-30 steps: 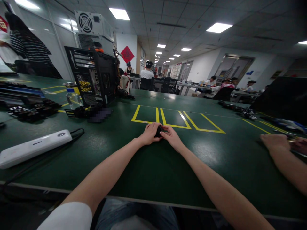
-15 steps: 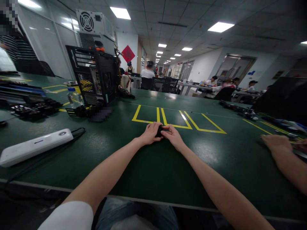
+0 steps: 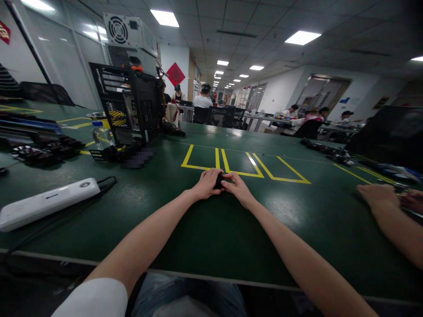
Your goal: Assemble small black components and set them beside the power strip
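Observation:
Both my arms stretch out over a green table. My left hand and my right hand meet at the middle, fingers curled around a small black object that rests on the table. Most of the object is hidden by my fingers, so I cannot make out what it is. Just beyond it lie yellow tape rectangles.
A white power strip with a black cable lies at the left. An open black computer case stands at the back left, with black parts beside it. Another person's hand rests at the right. People sit at far tables.
My hands stay closed on the small black object in the same spot. A standing person at the far left has gone out of view.

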`<action>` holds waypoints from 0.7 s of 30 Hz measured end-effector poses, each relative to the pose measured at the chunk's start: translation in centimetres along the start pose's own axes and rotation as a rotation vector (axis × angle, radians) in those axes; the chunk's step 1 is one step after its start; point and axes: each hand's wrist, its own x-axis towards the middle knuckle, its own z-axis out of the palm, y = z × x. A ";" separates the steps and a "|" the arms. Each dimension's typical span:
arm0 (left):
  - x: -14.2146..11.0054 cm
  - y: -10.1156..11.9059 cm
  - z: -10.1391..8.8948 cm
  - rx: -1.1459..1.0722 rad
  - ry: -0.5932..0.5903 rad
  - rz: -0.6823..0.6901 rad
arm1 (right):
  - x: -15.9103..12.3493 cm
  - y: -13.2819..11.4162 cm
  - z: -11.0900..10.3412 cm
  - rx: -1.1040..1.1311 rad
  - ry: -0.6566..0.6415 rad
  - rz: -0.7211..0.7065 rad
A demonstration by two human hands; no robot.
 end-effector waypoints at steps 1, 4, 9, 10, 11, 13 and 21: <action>0.0 0.0 0.1 0.000 0.003 -0.003 | 0.0 0.0 0.0 -0.013 0.016 -0.004; 0.1 -0.1 0.3 0.000 0.009 -0.012 | 0.2 0.0 0.1 -0.037 0.047 -0.021; 0.0 0.0 0.0 -0.002 0.005 -0.004 | 0.5 0.1 0.0 -0.039 0.014 0.004; 0.0 0.0 0.0 -0.001 0.006 -0.002 | 0.5 0.2 0.0 -0.027 0.002 -0.001; 0.0 0.0 0.0 0.001 0.008 0.000 | 0.5 0.2 -0.1 -0.011 -0.010 -0.010; 0.0 0.0 0.0 0.005 0.015 0.005 | 0.3 0.2 -0.1 0.019 -0.027 -0.030; 0.1 -0.1 0.1 0.000 0.013 0.005 | 0.2 -0.1 0.1 -0.046 0.040 -0.063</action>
